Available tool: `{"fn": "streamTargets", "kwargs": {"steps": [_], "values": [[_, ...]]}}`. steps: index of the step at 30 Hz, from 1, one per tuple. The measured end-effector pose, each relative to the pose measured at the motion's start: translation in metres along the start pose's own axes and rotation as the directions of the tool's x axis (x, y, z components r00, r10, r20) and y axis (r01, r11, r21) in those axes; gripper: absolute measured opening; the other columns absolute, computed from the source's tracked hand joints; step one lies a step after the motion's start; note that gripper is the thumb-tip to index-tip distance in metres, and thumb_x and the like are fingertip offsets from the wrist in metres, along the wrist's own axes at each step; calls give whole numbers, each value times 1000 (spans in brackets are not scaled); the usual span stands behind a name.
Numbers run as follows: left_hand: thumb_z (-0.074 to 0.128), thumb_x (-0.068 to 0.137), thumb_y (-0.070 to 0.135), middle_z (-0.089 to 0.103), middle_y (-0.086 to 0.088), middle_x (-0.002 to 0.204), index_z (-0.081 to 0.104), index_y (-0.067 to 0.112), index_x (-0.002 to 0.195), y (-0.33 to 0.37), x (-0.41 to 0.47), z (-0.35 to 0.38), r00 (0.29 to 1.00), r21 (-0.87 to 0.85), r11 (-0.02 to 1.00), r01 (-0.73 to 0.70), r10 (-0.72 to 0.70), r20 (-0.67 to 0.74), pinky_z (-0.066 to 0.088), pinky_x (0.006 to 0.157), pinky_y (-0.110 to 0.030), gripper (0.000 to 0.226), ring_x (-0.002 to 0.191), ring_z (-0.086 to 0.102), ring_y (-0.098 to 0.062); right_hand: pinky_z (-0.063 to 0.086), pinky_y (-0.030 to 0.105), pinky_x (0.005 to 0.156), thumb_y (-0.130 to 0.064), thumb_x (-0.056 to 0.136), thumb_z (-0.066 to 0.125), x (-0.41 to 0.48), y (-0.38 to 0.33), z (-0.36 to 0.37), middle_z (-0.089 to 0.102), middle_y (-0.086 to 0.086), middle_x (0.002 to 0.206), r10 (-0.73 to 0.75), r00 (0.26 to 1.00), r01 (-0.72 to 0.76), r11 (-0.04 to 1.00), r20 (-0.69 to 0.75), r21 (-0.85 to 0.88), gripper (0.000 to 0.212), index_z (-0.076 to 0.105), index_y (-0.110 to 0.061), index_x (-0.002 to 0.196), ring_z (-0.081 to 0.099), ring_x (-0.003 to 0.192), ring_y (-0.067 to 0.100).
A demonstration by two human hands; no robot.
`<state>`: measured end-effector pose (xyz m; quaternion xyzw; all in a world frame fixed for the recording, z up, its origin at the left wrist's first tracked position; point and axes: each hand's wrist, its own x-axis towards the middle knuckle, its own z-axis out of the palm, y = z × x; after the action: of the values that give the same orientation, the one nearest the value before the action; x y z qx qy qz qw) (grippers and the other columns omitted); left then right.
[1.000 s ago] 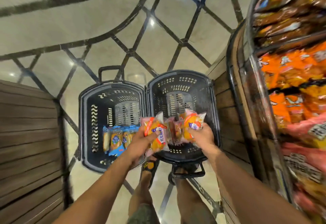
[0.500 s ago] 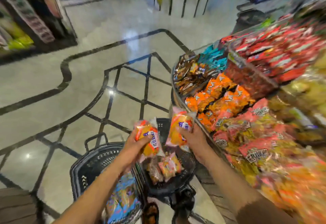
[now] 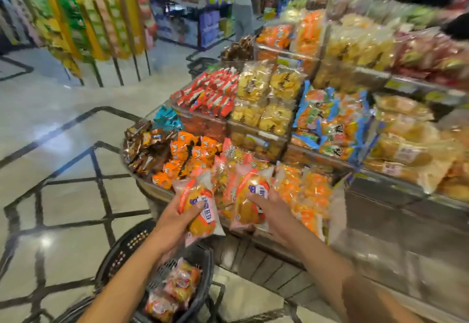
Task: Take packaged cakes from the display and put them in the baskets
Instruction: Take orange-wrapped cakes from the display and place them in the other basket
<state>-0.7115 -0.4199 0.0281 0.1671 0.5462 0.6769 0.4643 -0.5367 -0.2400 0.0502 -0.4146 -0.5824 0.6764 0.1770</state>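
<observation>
Now both hands are seen raised before the display (image 3: pixel 375 185), whereas half a second ago they were held lower and nearer to the baskets. The left hand (image 3: pixel 172 221) is closed round a packaged cake (image 3: pixel 200 211) with an orange band and a white label, and its thumb is laid across the front of the wrapper. The right hand (image 3: pixel 272 211) is closed round a second packaged cake (image 3: pixel 247 203) of the same kind, which is held upright just in front of the lowest row of the display, before the orange packets (image 3: pixel 304 190). The two cakes are kept near each other but apart, as they were before.

Much more of the display is shown than earlier: red packets (image 3: pixel 213 94), yellow bags (image 3: pixel 261 99) and blue-edged packets (image 3: pixel 327 119) are seen in the upper tiers. Under the left forearm one black basket (image 3: pixel 119 251) is seen on the floor (image 3: pixel 63 195), and several wrapped cakes (image 3: pixel 177 284) are lying in it. The blue packets that were seen beside it earlier are now out of the picture. Far behind, a blurred person (image 3: pixel 242 5) is seen standing between the shelves
</observation>
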Motion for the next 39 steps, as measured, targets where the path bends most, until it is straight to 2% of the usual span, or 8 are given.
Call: {"fn": "streamTargets", "kwargs": {"steps": [6, 9, 12, 16, 21, 26, 33, 39], "values": [[101, 50, 51, 72, -16, 127, 55, 16, 140, -46, -1, 139, 980, 53, 998, 29, -39, 196, 53, 101, -61, 106, 115, 70, -36, 58, 42, 89, -31, 64, 80, -70, 17, -137, 77, 2, 103, -3, 972, 33, 991, -234, 126, 61, 65, -18, 122, 72, 98, 24], [99, 52, 44, 74, -15, 122, 59, 16, 132, -71, -11, 205, 969, 74, 996, 51, -67, 239, 60, 91, -55, 94, 109, 73, -35, 56, 32, 69, -27, 55, 73, -107, 33, -205, 77, 4, 95, 13, 963, 32, 986, -268, 161, 62, 67, -15, 115, 72, 87, 25], [101, 53, 45, 73, -17, 122, 58, 14, 136, -95, -23, 262, 956, 61, 994, 90, -104, 273, 62, 85, -53, 99, 107, 73, -36, 54, 35, 71, -33, 64, 70, -142, 50, -268, 74, 10, 108, 37, 958, 7, 988, -283, 151, 63, 62, -16, 124, 69, 97, 28], [82, 82, 26, 72, -21, 120, 57, 15, 135, -117, -35, 314, 954, 52, 994, 100, -111, 278, 62, 57, -38, 59, 98, 73, -40, 52, 36, 68, -34, 68, 69, -167, 62, -333, 70, 14, 105, 85, 942, -54, 993, -326, 101, 55, 60, -15, 119, 67, 93, 28], [92, 74, 38, 73, -15, 124, 56, 23, 137, -127, -29, 343, 954, 90, 989, 120, -140, 266, 55, 97, -61, 74, 111, 72, -38, 55, 38, 86, -23, 93, 68, -164, 60, -378, 70, 4, 107, 47, 935, -78, 994, -353, -75, 21, 57, -21, 110, 68, 99, 21], [79, 83, 25, 75, -8, 121, 57, 32, 133, -128, 2, 355, 960, 93, 986, 141, -159, 229, 57, 95, -60, 54, 111, 73, -33, 59, 45, 90, -24, 90, 74, -116, 57, -408, 68, 2, 111, 9, 945, -102, 957, -326, -270, 30, 51, -27, 109, 69, 102, 20], [77, 82, 23, 75, -14, 120, 56, 22, 138, -125, 59, 359, 972, 20, 985, 174, -175, 157, 61, 86, -57, 59, 108, 73, -36, 60, 44, 77, -33, 74, 82, -22, 48, -432, 74, -4, 96, -91, 963, -111, 718, -252, -687, 36, 71, -24, 107, 70, 82, 13], [77, 83, 23, 74, -11, 124, 50, 26, 145, -127, 88, 356, 971, -13, 976, 217, -214, 107, 54, 98, -63, 68, 112, 72, -34, 53, 34, 82, -35, 80, 77, 44, 59, -435, 71, -3, 111, -80, 979, -127, 489, -189, -863, 41, 66, -26, 119, 66, 98, 17]]}}
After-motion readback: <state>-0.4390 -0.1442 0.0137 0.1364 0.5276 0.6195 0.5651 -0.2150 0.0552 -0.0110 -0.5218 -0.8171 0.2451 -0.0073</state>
